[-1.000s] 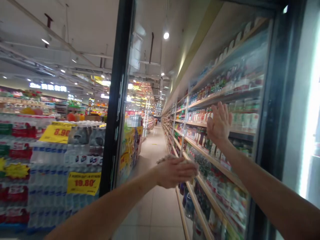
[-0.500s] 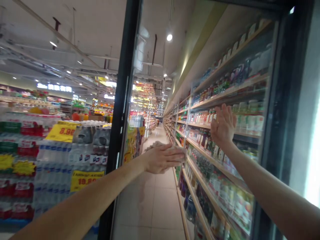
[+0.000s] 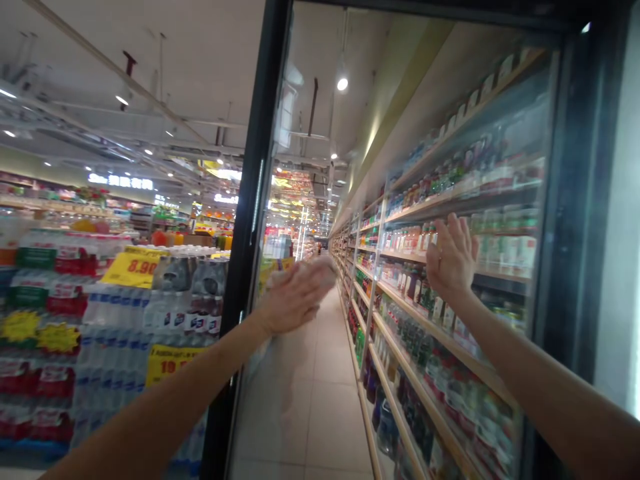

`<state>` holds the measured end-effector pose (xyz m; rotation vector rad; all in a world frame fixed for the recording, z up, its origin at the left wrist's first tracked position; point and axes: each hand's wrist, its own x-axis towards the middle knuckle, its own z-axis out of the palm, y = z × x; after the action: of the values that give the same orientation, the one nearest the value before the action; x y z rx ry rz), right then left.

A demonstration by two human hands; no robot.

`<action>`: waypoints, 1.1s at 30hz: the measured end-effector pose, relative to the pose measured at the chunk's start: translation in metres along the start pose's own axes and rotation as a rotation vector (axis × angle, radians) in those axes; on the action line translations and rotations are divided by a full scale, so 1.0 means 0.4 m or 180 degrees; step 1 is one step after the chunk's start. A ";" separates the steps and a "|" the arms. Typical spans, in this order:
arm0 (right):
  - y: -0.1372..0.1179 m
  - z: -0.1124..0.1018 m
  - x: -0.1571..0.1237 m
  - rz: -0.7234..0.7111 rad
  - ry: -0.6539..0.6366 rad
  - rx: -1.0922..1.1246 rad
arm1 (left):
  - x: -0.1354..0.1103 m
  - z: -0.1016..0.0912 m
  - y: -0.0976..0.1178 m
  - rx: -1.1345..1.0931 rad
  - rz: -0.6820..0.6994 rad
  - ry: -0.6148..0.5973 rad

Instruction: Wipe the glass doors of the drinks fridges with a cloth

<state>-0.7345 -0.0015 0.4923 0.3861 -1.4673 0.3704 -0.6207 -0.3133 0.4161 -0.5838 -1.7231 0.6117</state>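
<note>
A glass cooler door (image 3: 320, 400) in a black frame (image 3: 249, 253) stands open in front of me. My left hand (image 3: 293, 297) presses a pale cloth (image 3: 323, 265) against the glass near the door's left edge, fingers laid over the cloth; the cloth is blurred. My right hand (image 3: 453, 257) rests flat on the glass further right, fingers spread and holding nothing. Through the glass I see long shelves of bottled drinks (image 3: 425, 280) along the right of a tiled aisle (image 3: 320, 373).
Stacked packs of bottled water (image 3: 165, 293) with yellow price signs (image 3: 131, 265) stand to the left of the door. The door's right frame (image 3: 565, 233) and a bright cooler edge (image 3: 620, 267) are at far right. Ceiling lights hang overhead.
My left hand with the cloth has slid up and to the left across the glass. My right hand has stayed flat on the glass.
</note>
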 end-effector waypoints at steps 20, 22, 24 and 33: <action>0.023 0.022 -0.006 -0.0008 0.0139 0.0195 | -0.086 -0.005 0.070 0.0046 0.0890 -0.0519; 0.023 0.023 -0.007 0.0016 0.0125 0.0162 | -0.091 -0.006 0.062 -0.0044 0.1407 -0.0578; 0.020 0.020 -0.006 0.0004 0.0120 0.0148 | -0.056 -0.011 0.023 0.0061 0.0611 -0.0329; 0.003 -0.001 0.000 0.0010 0.0020 0.0068 | 0.109 0.012 0.039 -0.0231 0.1026 -0.0200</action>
<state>-0.7345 -0.0004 0.4921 0.3996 -1.4588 0.3898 -0.6337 -0.2732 0.4356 -0.9127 -1.7286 0.8024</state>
